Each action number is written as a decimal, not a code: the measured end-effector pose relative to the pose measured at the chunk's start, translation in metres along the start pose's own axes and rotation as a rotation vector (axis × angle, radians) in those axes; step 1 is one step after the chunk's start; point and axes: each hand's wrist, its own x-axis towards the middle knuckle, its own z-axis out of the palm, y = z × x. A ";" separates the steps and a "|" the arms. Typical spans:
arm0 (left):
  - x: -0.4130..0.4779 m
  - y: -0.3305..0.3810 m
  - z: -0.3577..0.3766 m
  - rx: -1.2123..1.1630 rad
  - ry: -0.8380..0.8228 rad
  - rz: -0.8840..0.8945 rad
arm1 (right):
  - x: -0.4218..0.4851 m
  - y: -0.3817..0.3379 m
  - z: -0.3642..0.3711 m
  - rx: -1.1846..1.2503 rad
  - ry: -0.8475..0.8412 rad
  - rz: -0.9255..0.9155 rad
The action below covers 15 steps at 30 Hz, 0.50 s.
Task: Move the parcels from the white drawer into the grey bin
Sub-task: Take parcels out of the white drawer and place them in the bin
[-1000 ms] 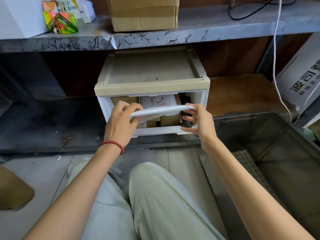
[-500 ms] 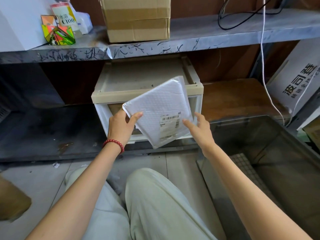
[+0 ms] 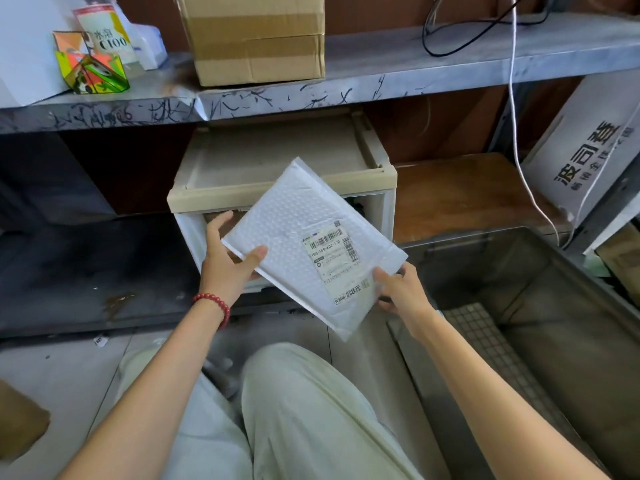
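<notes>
Both hands on white bubble mailer (image 3: pixel 294 237), held in air just before white drawer (image 3: pixel 207 197): left hand (image 3: pixel 225 268) pinches left corner, right hand (image 3: pixel 401 292) grips lower right edge. Long axis slants down-right toward grey bin (image 3: pixel 571 358); my right hand nearer it

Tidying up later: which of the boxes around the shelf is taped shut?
The brown cardboard box on the grey shelf, with tape bands across it; the white carton at right shows black characters, no tape.
</notes>
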 end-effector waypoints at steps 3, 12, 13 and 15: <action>0.001 -0.003 -0.003 0.102 0.007 0.003 | 0.002 0.001 -0.001 0.026 0.039 -0.011; 0.002 -0.004 0.001 0.451 -0.068 0.069 | 0.001 -0.008 -0.017 -0.005 0.060 -0.056; 0.002 -0.003 0.006 0.473 -0.076 0.089 | 0.000 -0.008 -0.020 -0.009 0.062 -0.075; 0.003 0.000 0.017 0.516 -0.087 0.140 | -0.002 -0.010 -0.026 -0.020 0.061 -0.114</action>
